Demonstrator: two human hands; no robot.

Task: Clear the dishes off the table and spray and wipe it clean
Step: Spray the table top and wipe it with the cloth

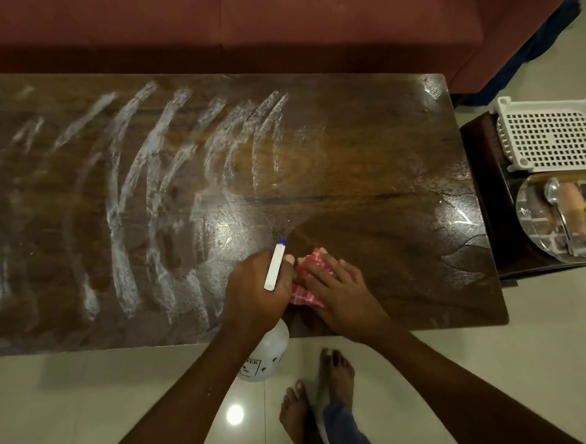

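From the head camera, the person is leaning over a dark wooden table (366,155), and both hands are working close together at its near edge, a little right of the middle. The left hand (256,292) is gripping a white spray bottle (267,352) with its fingers wrapped round the neck; the blue-tipped nozzle is pointing away across the table while the translucent body is hanging just past the near edge, over the floor. The right hand (344,294) is lying flat with straight, spread fingers, pressing a red-and-white checked cloth (304,296) onto the wood – the cloth is showing between the two hands and under the right fingertips. White streaks (138,183) are arcing over the left half of the tabletop; the right half is shining wet. Beyond the far edge a maroon sofa (204,21) is standing. To the right, a dark side stand (486,210) is carrying a white perforated basket (550,137) and a clear container (539,237) with a spoon (553,194). Bare feet (335,370) are standing on pale tiles.
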